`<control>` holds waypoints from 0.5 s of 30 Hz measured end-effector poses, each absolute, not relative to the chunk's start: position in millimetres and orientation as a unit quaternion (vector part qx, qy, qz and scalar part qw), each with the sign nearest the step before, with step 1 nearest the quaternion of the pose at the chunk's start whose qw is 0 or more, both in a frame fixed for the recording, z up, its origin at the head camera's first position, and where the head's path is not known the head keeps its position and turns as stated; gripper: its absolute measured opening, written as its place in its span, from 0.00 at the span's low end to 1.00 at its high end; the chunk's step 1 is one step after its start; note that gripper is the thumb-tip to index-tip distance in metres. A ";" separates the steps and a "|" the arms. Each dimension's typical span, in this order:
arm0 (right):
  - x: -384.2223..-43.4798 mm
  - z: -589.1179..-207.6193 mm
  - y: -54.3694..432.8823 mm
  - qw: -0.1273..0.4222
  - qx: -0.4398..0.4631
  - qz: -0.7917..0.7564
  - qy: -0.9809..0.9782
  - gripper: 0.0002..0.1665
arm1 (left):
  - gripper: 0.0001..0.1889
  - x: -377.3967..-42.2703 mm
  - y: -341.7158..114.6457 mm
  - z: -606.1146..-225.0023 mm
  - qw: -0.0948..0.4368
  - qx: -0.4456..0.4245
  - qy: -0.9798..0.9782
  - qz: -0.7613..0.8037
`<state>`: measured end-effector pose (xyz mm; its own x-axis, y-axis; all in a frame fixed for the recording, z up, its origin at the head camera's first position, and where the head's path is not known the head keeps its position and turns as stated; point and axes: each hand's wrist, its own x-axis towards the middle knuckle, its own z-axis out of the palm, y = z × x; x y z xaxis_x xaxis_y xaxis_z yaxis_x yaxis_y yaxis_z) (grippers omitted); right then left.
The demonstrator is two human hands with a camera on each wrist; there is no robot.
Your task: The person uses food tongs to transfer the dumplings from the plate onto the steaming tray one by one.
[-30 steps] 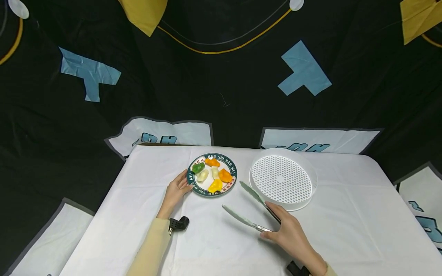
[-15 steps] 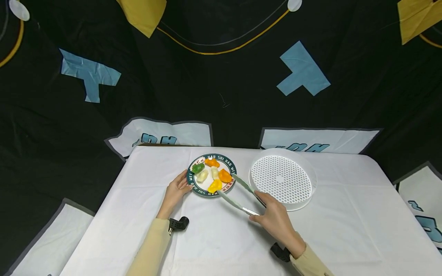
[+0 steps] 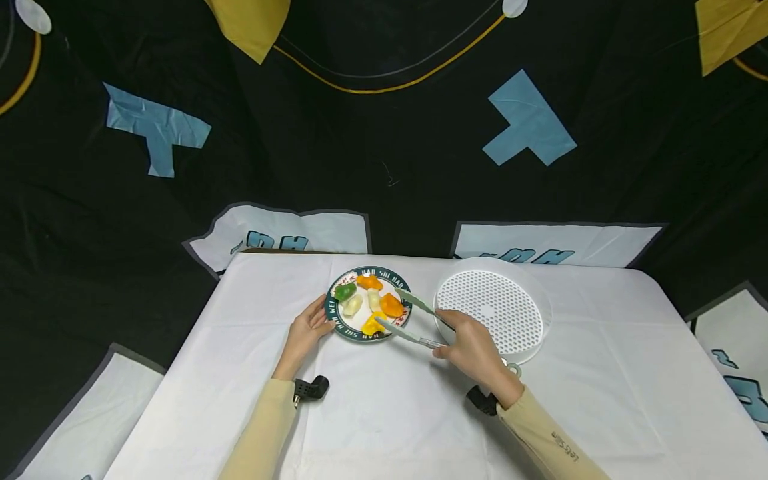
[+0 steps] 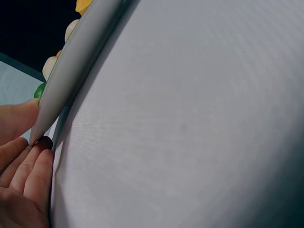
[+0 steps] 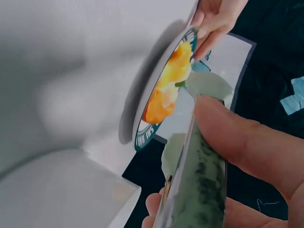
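My left hand (image 3: 307, 337) holds the left rim of a round plate (image 3: 359, 337) with a dark green lettered border. In the left wrist view the thumb (image 4: 16, 121) lies over the rim and the fingers are under it. My right hand (image 3: 474, 350) grips tongs (image 3: 418, 303) with pale green tips, spread apart over the plate's right side. One tip is beyond an orange piece (image 3: 393, 305), the other overlaps a yellow piece (image 3: 373, 324). Also on the plate are a green piece (image 3: 345, 292), another orange piece (image 3: 369, 283) and pale pieces (image 3: 353, 305), soft lumpy food shapes.
A round white tray (image 3: 489, 313) with a perforated floor stands right of the plate, partly behind the right hand. White cloth (image 3: 372, 420) covers the table. Black fabric (image 3: 384, 147) with blue and yellow patches hangs behind its far edge.
My right hand has carried the tongs leftward and away from me, from beside the plate to over its right side. The left hand and the plate have stayed put.
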<state>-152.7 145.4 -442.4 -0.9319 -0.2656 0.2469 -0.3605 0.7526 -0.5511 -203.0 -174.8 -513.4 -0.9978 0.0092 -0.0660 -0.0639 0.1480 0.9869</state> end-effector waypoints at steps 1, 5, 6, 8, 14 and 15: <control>-155.6 -441.2 145.7 0.072 0.170 0.305 -0.934 0.41 | 0.36 -203.2 -174.5 -513.2 0.030 -0.019 0.757 0.653; -165.9 -438.4 146.4 0.058 0.181 0.291 -0.938 0.40 | 0.36 -203.0 -173.9 -513.1 0.037 -0.018 0.755 0.654; -168.1 -437.7 146.5 0.054 0.182 0.291 -0.938 0.40 | 0.36 -202.9 -174.1 -513.3 0.038 -0.017 0.756 0.654; -172.3 -437.0 146.6 0.051 0.186 0.286 -0.939 0.39 | 0.36 -202.9 -174.3 -513.9 0.037 -0.018 0.754 0.656; -182.4 -437.0 145.7 0.044 0.187 0.270 -0.944 0.38 | 0.36 -202.5 -175.8 -513.6 0.035 -0.018 0.752 0.658; -183.7 -437.2 145.4 0.041 0.187 0.269 -0.944 0.37 | 0.35 -202.3 -175.9 -513.3 0.035 -0.018 0.752 0.658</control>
<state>-183.7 145.4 -437.2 -0.9269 -0.3301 0.1786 -0.3747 0.7852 -0.4930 -202.3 -175.9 -513.3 -0.9969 0.0177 -0.0765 -0.0734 0.1345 0.9882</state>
